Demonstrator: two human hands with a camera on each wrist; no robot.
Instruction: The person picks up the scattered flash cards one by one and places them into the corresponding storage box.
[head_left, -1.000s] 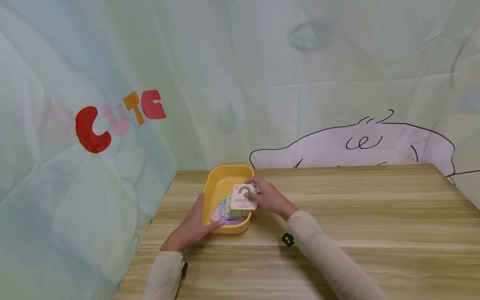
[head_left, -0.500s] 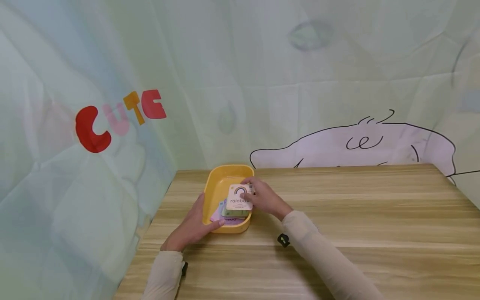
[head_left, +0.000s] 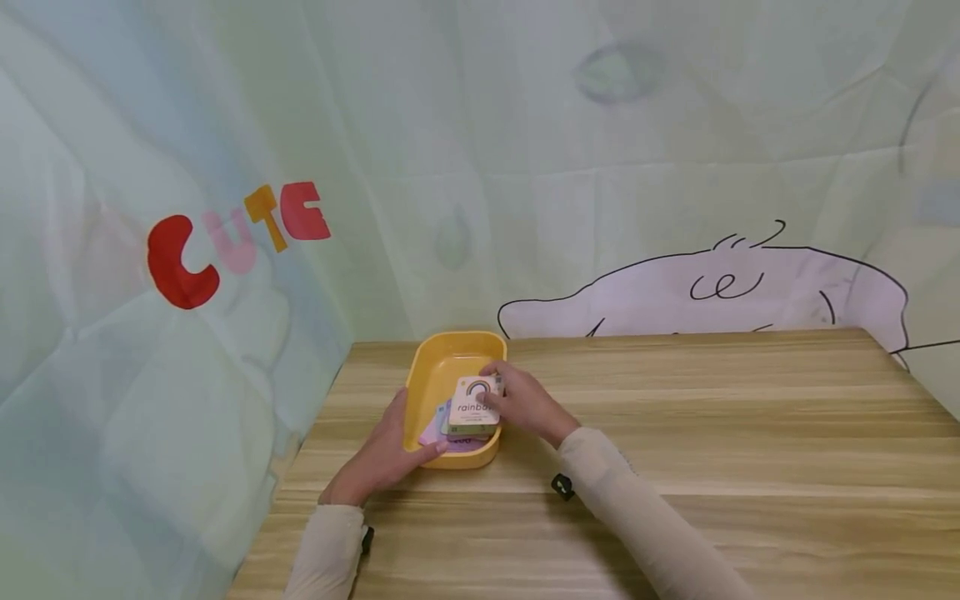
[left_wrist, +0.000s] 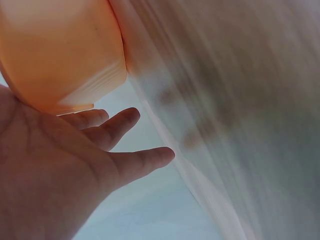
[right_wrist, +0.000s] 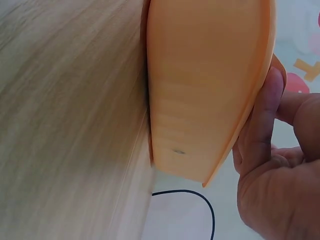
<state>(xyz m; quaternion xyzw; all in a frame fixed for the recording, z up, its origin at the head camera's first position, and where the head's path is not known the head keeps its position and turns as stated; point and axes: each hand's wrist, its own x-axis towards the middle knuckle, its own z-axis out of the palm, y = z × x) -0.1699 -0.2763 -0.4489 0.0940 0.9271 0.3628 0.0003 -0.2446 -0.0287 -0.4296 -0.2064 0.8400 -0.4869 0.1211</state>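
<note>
A white card (head_left: 467, 413) printed with a rainbow and the word "rainbow" is pinched by my right hand (head_left: 531, 402), its thumb on the card's face. It is tilted over the near right part of a yellow tray (head_left: 438, 350). Under it lie a green card (head_left: 472, 431) and pink and purple cards (head_left: 433, 434), fanned and overlapping. My left hand (head_left: 384, 450) holds the tray's near left side, thumb over the rim and palm against the outer wall. In the left wrist view its other fingers (left_wrist: 122, 125) extend beside the tray's outside. The right wrist view shows the right fingers (right_wrist: 267, 112) at the rim.
The tray stands on a wood-grain table (head_left: 712, 417), near its far left corner. A printed cloth (head_left: 420, 167) hangs behind and to the left, with "CUTE" lettering (head_left: 183, 262) and a line-drawn animal (head_left: 720, 292).
My right hand has moved a little left and toward me with the rainbow card, which now covers more of the green card. The left hand and tray stay put.
</note>
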